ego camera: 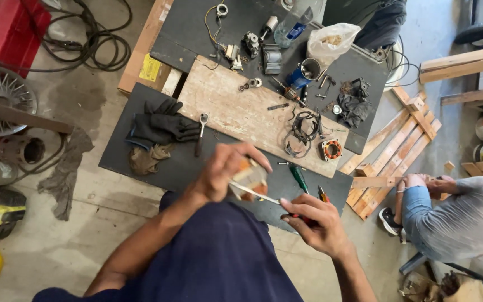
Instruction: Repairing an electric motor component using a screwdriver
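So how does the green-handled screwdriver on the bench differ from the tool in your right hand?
The green-handled screwdriver lies loose on the dark mat, untouched; the red-handled tool is gripped in the right hand. The first has a green handle, the second a red one, mostly hidden by the fingers. The held tool's metal shaft reaches the small part in the left hand; the green one touches no part. Both are slim hand tools.

Workshop setting, seen from above: a worn concrete floor (85,212) lay under even daylight. A dark low table (141,162) carried a pale wooden board (236,106). Wooden pallet slats (403,140) lay beside it; black cables (96,39) coiled near a red box (6,28).
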